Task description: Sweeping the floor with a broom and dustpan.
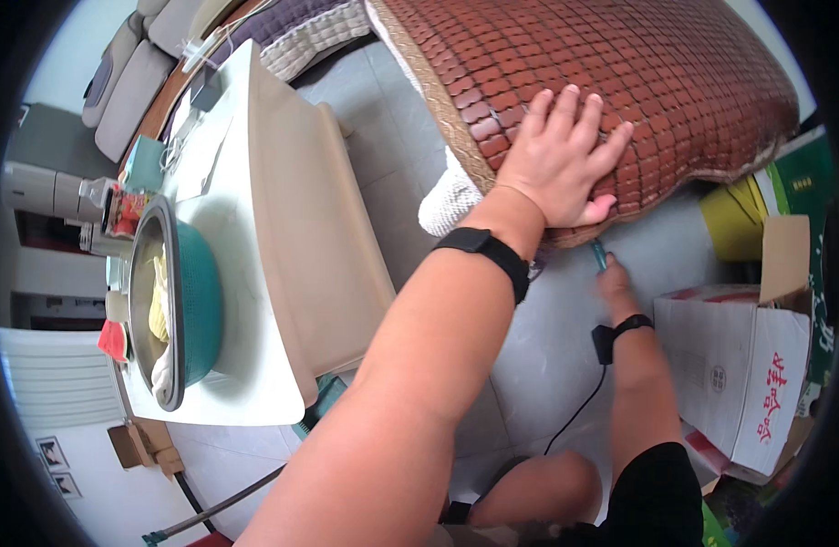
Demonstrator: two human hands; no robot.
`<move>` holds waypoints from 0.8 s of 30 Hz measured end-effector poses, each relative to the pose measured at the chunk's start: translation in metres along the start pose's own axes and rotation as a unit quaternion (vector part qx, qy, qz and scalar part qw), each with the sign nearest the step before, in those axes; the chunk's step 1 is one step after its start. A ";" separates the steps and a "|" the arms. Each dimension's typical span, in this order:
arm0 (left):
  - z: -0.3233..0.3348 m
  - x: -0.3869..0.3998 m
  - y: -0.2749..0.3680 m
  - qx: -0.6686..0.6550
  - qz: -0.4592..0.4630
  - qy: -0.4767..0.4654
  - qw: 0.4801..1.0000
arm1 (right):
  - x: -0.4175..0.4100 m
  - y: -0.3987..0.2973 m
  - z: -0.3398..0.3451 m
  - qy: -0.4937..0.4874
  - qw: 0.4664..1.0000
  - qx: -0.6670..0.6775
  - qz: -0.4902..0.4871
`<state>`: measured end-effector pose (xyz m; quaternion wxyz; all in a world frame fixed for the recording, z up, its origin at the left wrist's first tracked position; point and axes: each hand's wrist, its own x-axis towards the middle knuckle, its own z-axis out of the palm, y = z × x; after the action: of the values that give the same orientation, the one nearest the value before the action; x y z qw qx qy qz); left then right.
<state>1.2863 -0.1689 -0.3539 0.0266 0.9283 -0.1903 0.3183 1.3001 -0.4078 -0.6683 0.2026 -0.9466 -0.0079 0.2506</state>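
My left hand (563, 164) rests with fingers spread on a reddish-brown tile seat mat (666, 82) with a tan patterned border, which covers a piece of furniture. Low to the right, my right hand (615, 280) is slightly blurred and closed around a thin teal handle (599, 254), whose far end is hidden under the mat's edge. White textured cloth (450, 198) hangs out beneath the border, left of my left wrist. Both wrists wear black bands; a cable trails from the right one.
A white table (235, 355) at the left bears a teal colander (200, 301) in a metal-rimmed basin, jars and a watermelon piece (113, 340). At the right stand an open white cardboard box (707, 362) and a yellow-green container (734, 219). Grey tiles (542, 383) form the floor.
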 end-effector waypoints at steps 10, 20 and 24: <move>0.001 0.000 0.000 -0.035 -0.005 0.022 0.999 | -0.070 0.087 -0.004 0.093 0.992 -0.070 -0.046; -0.005 -0.004 -0.001 -0.020 -0.014 0.003 1.000 | -0.203 0.081 -0.014 0.024 0.998 0.029 0.054; -0.006 -0.010 -0.005 -0.008 -0.013 0.003 1.000 | -0.269 0.095 -0.003 0.042 0.991 -0.117 0.045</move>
<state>1.2776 -0.1597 -0.3546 0.0390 0.9294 -0.1809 0.3192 1.0586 -0.5276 -0.5759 0.0788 -0.9730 0.0140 0.2164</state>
